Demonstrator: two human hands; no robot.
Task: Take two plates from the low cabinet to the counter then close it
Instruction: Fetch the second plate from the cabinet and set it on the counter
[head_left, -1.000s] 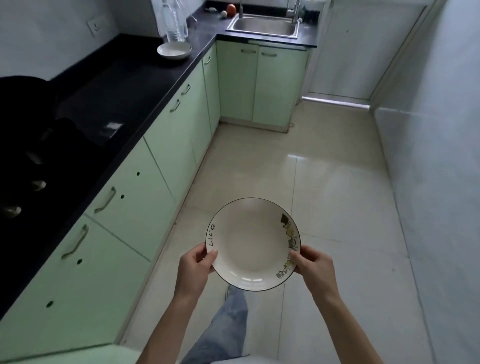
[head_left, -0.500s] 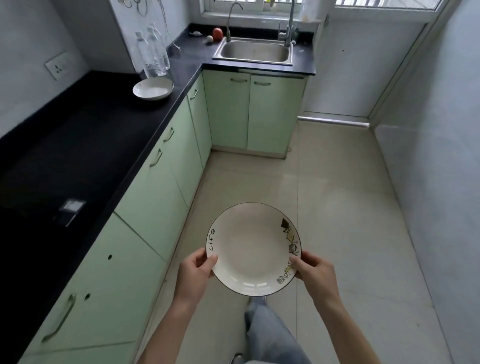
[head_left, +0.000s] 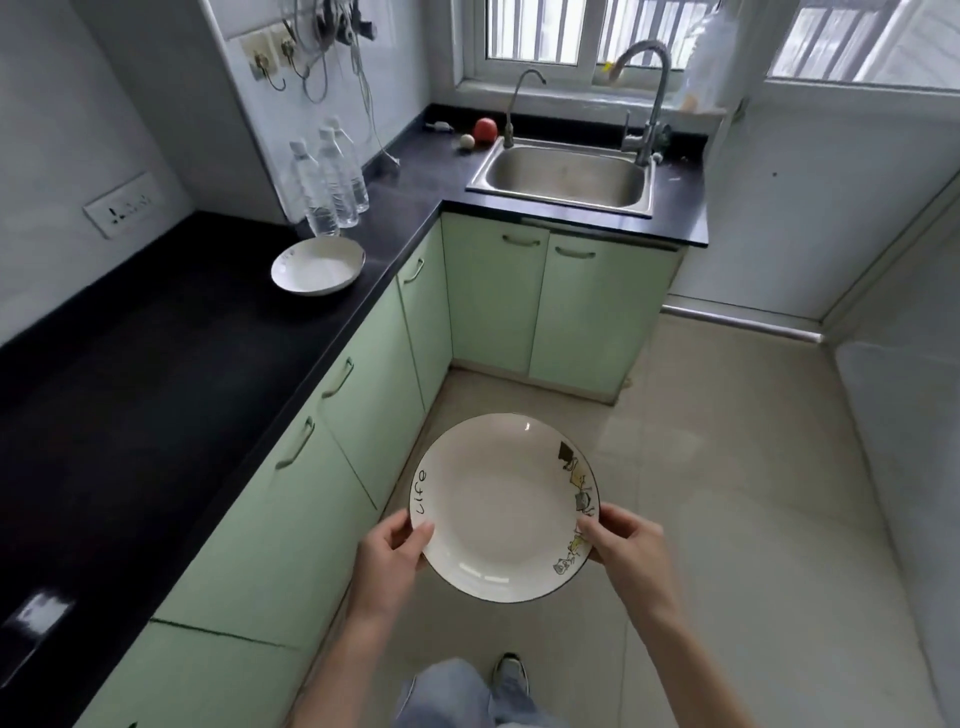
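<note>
1. Running along the left side, the black bench (head_left: 156, 364) shows more of its far end than a second ago. The corner by the sink (head_left: 566, 179) has drawn closer, so the person is walking toward it.
2. The green cabinet fronts (head_left: 291, 519) in view all look shut. The low cabinet to be closed does not show here, so I judge that step still to come.
3. The second plate (head_left: 504, 509) stays level above the floor, in front of the body and not yet over the bench.
4. The first plate (head_left: 318, 266) already lies on the bench just before the water bottles (head_left: 332, 182). It is nearer now, and the second plate probably goes beside it.
5. The left hand (head_left: 389, 558) and right hand (head_left: 628, 551) each pinch the carried plate's rim, thumbs on top. The grip is unchanged.
</note>
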